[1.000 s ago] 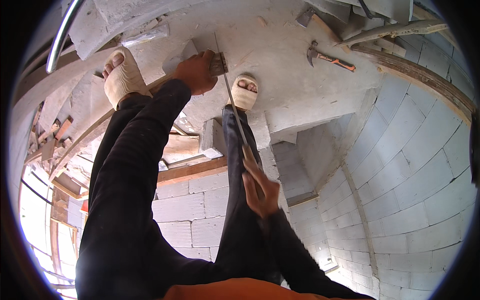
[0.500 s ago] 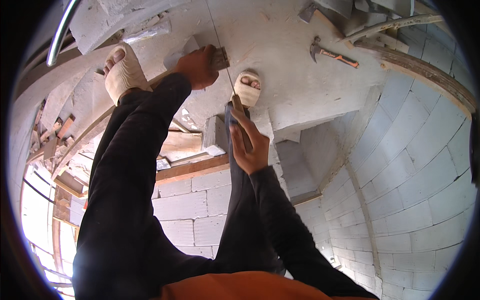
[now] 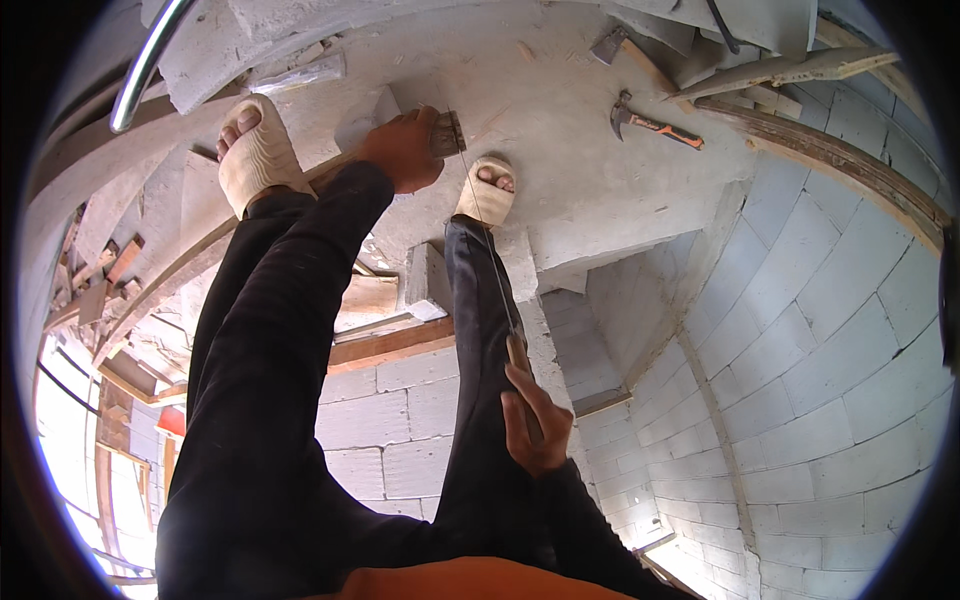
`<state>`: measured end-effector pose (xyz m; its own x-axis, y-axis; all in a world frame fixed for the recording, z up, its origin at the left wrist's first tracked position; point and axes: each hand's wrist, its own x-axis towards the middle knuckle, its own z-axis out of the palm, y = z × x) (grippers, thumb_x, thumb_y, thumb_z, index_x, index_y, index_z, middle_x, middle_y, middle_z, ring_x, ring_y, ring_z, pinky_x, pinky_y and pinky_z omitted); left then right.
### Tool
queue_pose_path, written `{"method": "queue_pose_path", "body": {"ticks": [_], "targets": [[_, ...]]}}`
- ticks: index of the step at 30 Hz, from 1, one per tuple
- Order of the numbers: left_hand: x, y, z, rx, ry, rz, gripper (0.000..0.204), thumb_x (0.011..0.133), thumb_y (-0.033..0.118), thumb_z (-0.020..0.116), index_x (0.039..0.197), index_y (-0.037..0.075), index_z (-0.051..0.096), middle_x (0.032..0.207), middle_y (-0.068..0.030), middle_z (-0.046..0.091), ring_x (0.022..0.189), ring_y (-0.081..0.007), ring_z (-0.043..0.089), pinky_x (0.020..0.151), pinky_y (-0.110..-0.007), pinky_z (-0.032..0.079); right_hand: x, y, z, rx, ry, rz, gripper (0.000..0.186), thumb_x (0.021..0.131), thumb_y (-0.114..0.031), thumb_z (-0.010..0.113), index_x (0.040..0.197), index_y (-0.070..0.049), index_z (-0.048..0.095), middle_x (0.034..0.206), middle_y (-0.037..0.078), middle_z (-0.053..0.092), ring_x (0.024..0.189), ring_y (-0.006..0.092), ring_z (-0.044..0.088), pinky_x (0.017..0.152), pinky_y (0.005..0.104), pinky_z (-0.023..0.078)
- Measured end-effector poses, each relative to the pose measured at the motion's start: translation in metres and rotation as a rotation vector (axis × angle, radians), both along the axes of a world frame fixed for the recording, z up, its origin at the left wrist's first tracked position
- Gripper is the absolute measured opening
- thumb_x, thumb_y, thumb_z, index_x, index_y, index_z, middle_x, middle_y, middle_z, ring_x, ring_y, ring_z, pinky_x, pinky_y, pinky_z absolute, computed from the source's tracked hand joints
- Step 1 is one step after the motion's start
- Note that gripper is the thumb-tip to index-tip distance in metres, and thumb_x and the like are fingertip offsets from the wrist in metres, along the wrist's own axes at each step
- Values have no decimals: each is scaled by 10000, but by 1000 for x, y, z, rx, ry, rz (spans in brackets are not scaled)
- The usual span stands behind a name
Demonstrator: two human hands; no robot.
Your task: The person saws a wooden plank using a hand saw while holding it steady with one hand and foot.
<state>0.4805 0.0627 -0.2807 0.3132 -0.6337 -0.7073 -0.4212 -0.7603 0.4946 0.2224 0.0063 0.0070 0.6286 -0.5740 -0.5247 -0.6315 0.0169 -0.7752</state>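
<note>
My right hand [image 3: 538, 425] is closed round the wooden handle of a handsaw [image 3: 517, 352], low over my right leg. The thin blade, seen nearly edge-on, runs up past my right foot to the end of a wooden plank [image 3: 449, 134]. Close to that end my left hand [image 3: 402, 150] grips the plank from above, its fingers wrapped over it. Behind the hand the timber stretches away to the lower left, partly hidden by my arm and leg. My slippered left foot [image 3: 262, 165] is beside the timber, and my right foot [image 3: 490, 188] is just right of the blade.
A claw hammer [image 3: 655, 125] lies on the concrete slab [image 3: 590, 190], with a hatchet [image 3: 625, 55] beyond it. Curved timbers [image 3: 850, 155] lean at the right. An opening [image 3: 590, 330] drops beside the block wall [image 3: 800, 400]. Wood scraps [image 3: 115, 270] lie left.
My right hand has drawn the saw back toward my body, so more of the blade shows. My left hand stays on the plank; the view has shifted slightly.
</note>
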Motion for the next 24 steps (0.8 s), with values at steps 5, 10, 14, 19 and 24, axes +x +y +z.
{"method": "queue_pose_path", "body": {"ticks": [5,10,14,19,24], "targets": [[1,-16,-4,-79,18,-8,592,823,254,743,1343,64,533,1251,-196,683,1189,-401,674,1001,-509,556,57,-27,-97,43,202,105,344,1026,-62,682,1368,-31,688,1324,189,744,1207,259,739,991,355,575],[3,3,-9,16,19,-18,604,816,264,753,1337,51,534,1272,-197,673,1213,-388,669,1017,-496,555,8,1,-21,68,165,124,373,1016,-7,659,1389,-11,654,1485,217,641,1372,311,634,1099,384,526],[1,2,4,10,8,-26,600,812,256,754,1332,52,534,1268,-194,676,1210,-389,669,1014,-492,557,18,-18,-43,156,220,113,385,1010,-13,670,1395,-4,651,1493,219,633,1378,321,627,1118,392,512],[4,-12,0,-11,17,-22,590,810,249,754,1323,52,540,1259,-197,683,1195,-400,674,1007,-500,559,79,-31,-99,68,205,90,358,1015,-51,688,1371,-10,683,1338,191,739,1286,287,699,1081,372,530],[0,1,-5,-23,-29,-10,591,814,253,752,1327,51,540,1259,-202,685,1192,-405,676,1000,-506,563,22,-19,-16,84,176,121,343,1021,-50,679,1362,-10,685,1350,187,734,1271,305,706,1042,362,555]]}}
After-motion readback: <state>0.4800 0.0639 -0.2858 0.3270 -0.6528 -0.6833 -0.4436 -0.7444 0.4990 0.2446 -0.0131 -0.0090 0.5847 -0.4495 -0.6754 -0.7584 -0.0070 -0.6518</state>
